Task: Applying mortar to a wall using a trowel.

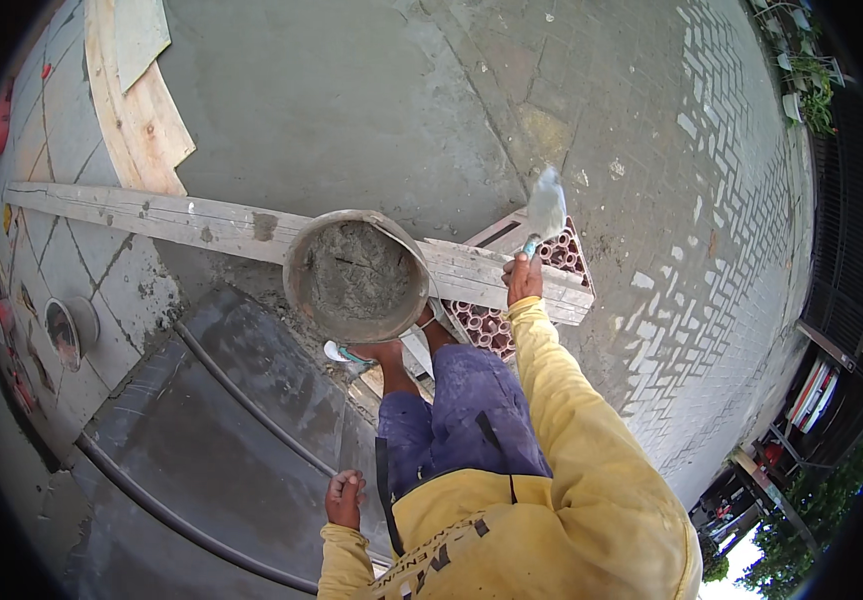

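Observation:
My right hand (pixel 523 279), at the end of an outstretched arm, grips the handle of a trowel (pixel 548 203). Its pale blade points away from me, above the end of a wooden plank (pixel 221 222). On that plank stands a round bucket (pixel 303 305) filled with grey wet mortar (pixel 356 275), left of the trowel and apart from it. My left hand (pixel 345 497) hangs low beside my hip with curled fingers, and no object shows in it. Behind it runs a dark pipe (pixel 251 405).
Red hollow blocks (pixel 481 325) sit under the plank's right end. Smooth wet cement (pixel 321 110) spreads beyond it. Boards (pixel 136 110) lie at the far left, near a second bucket (pixel 73 330). Patterned paving (pixel 721 260) extends right. My sandalled foot (pixel 351 352) is below the mortar bucket.

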Demonstrator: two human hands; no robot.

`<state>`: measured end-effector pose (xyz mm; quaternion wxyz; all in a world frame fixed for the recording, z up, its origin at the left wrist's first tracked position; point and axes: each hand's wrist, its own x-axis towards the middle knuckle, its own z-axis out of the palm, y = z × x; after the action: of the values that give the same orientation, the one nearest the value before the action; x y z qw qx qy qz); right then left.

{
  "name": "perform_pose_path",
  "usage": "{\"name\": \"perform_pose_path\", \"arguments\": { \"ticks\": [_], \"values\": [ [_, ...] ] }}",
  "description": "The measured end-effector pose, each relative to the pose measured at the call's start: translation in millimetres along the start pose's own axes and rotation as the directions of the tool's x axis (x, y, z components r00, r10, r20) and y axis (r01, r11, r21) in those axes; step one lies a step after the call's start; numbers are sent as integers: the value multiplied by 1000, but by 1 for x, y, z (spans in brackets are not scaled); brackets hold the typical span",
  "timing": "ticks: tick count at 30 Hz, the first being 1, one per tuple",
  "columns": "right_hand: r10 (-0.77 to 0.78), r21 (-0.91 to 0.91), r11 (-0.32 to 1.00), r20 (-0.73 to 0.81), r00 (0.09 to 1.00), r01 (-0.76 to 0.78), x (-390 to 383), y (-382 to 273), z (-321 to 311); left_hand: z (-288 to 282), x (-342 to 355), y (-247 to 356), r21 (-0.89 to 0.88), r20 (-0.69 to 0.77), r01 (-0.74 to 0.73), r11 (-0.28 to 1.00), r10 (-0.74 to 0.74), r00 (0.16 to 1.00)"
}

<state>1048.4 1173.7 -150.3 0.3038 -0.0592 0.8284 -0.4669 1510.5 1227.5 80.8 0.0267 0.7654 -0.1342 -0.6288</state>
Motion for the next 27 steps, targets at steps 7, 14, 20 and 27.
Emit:
{"name": "perform_pose_path", "arguments": {
  "ticks": [7,14,20,27],
  "values": [
    [588,96,794,128,799,-600,-10,52,-17,-14,-19,-8,-34,-98,-23,999,20,995],
    [732,-321,677,198,652,-662,6,58,-31,-15,-18,-22,-62,-71,-12,998,7,997],
    [259,-51,959,555,790,-278,-60,-114,-30,-13,-17,-24,-88,-57,-43,995,38,998],
    [280,-595,629,774,568,501,-128,-187,65,-12,-22,-41,-149,-48,-45,988,39,998]
  ]
}}
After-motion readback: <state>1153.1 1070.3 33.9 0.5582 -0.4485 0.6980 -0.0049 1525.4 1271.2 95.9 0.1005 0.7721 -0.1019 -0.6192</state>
